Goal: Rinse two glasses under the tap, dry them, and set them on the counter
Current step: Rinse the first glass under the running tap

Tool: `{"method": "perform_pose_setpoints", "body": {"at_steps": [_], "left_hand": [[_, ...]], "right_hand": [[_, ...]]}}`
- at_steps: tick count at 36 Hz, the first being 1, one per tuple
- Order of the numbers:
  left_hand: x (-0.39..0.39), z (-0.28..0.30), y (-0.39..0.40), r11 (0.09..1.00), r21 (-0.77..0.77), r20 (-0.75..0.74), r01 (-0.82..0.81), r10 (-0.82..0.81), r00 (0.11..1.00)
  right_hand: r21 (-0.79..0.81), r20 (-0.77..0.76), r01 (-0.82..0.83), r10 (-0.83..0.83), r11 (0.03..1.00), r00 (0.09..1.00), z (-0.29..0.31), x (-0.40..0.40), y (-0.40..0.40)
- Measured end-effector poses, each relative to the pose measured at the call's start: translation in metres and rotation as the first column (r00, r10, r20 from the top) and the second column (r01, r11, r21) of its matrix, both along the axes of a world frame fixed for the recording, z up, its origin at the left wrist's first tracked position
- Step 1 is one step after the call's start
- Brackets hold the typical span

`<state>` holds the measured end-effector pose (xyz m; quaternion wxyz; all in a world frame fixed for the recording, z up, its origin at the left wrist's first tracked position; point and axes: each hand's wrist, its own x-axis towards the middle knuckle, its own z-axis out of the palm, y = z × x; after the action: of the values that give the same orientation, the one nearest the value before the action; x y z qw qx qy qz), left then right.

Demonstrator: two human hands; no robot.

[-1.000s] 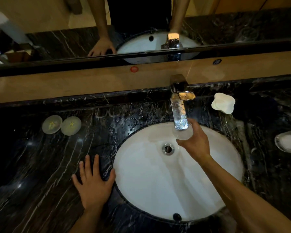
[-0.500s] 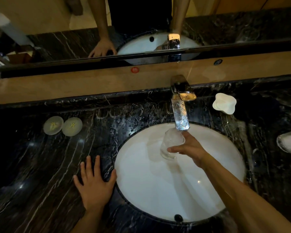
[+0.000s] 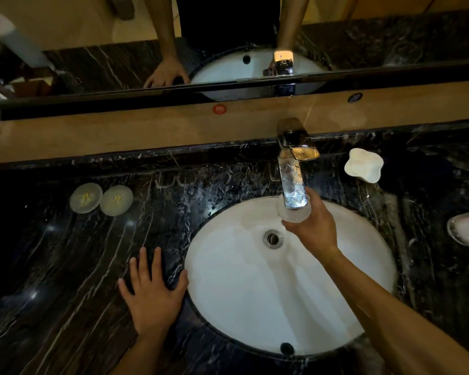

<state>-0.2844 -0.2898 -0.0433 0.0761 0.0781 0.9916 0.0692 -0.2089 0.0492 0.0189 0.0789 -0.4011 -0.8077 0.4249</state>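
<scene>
My right hand (image 3: 313, 228) grips a clear glass (image 3: 293, 215) and holds it upright directly under the spout of the chrome tap (image 3: 293, 169), above the white oval sink (image 3: 255, 293). The spout hides most of the glass, and I cannot make out running water. My left hand (image 3: 153, 290) lies flat with fingers spread on the black marble counter (image 3: 65, 266), its thumb at the sink's left rim. At the right edge of the view a second clear glass object (image 3: 466, 230) lies on the counter, partly cut off.
Two round pale coasters (image 3: 100, 201) sit on the counter at the left. A white soap dish (image 3: 363, 165) stands right of the tap. A tan ledge (image 3: 119, 133) and a mirror (image 3: 228, 50) run along the back.
My right hand tipped the glass down over the drain half a second ago, then brought it back up under the spout. My left hand has stayed put.
</scene>
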Motion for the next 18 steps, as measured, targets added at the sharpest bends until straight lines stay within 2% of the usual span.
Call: {"method": "perform_pose_setpoints", "body": {"at_steps": [4,8,13,18], "left_hand": [[0.000,-0.001,-0.001,1.000,0.007,0.004,-0.003,0.003,1.000],[0.000,0.000,-0.001,1.000,0.012,-0.005,-0.004,0.004,1.000],[0.000,0.002,0.001,1.000,0.009,0.003,-0.009,0.009,1.000],[0.000,0.003,0.000,1.000,0.014,0.007,-0.012,0.012,1.000]], "right_hand": [[0.022,0.050,0.009,-0.010,1.000,0.999,0.003,0.007,0.008],[-0.075,0.108,-0.014,0.023,0.997,0.994,0.001,0.016,0.013],[-0.325,0.138,-0.093,0.145,0.941,0.980,-0.004,0.020,0.015],[-0.641,0.038,-0.102,0.164,0.760,0.986,-0.007,0.012,0.012]]}}
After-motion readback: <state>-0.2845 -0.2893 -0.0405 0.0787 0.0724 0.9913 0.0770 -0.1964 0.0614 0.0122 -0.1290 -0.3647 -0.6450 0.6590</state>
